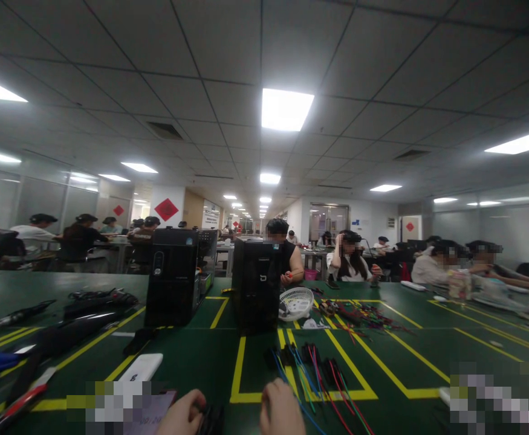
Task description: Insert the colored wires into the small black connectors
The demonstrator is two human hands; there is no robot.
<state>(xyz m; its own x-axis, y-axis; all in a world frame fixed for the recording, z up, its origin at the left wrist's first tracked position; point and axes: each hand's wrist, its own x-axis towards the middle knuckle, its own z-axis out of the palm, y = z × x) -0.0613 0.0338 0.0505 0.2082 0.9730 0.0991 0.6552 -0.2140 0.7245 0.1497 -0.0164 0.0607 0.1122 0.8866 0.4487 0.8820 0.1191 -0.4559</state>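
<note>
At the near edge of the matte green tabletop (191, 356), the left hand (182, 414) curls against a small black part (210, 418). The right hand (282, 406) lies apart from it, rounded, beside thin coloured wires (312, 368). I cannot tell whether either hand grips.

Wide green desk (191, 356), marked off in yellow tape lines (237, 368). Dead centre, a black computer tower (256, 284), upright. A second tower (176, 275) to its left, well apart. Just right of the centre one, a white slatted basket (297, 302), then a tangle of coloured wires (359, 314) farther right. Over on the left, long black tools (96, 302) lying flat, and a white box (141, 367) nearer in. Across the desk, a seated person in black (286, 257). Overhead, a bright ceiling panel (286, 109); on the far wall, a red diamond sign (166, 209).
</note>
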